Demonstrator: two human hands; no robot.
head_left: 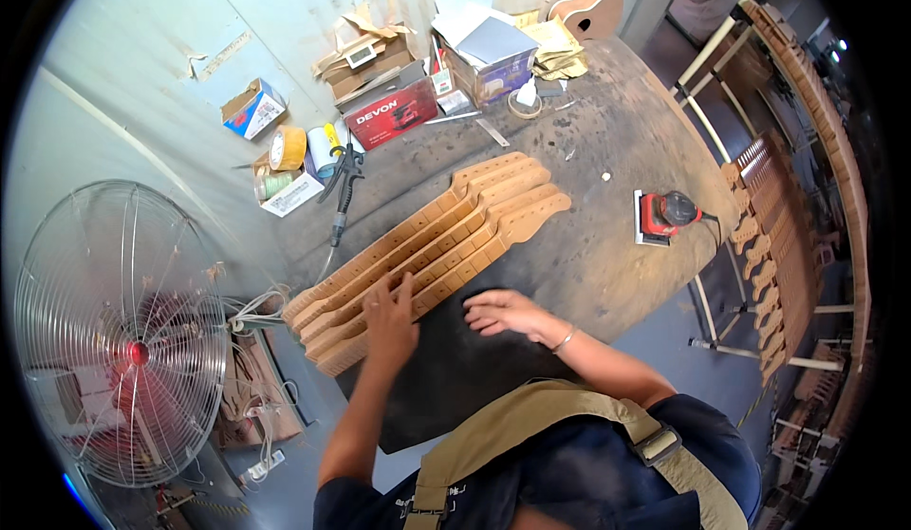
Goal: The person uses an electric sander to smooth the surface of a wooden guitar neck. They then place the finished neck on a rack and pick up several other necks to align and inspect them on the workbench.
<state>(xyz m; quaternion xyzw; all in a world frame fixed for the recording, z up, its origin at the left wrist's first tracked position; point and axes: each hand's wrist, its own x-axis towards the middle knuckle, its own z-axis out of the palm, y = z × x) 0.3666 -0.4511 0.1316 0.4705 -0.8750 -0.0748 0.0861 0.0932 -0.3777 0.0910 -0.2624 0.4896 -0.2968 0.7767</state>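
Dark-blue cloth shirt (588,446): small white lettering, too small for us to read. Left grip (390,316): fingers apart, at the necks. Right grip (508,314): loosely curled, holding nothing. Long, light-brown wooden guitar necks (446,247): side by side on the worn, grey-brown worktop (607,122); we judge them stiff, fairly light, smooth, easily dented, best held mid-shaft. Red cardboard box (394,114), beyond: white lettering, tool picture. Purple-and-white cardboard box (505,78): printed side.

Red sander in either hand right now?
No: the red sander sits on the table, well apart from both the left hand and the right hand.
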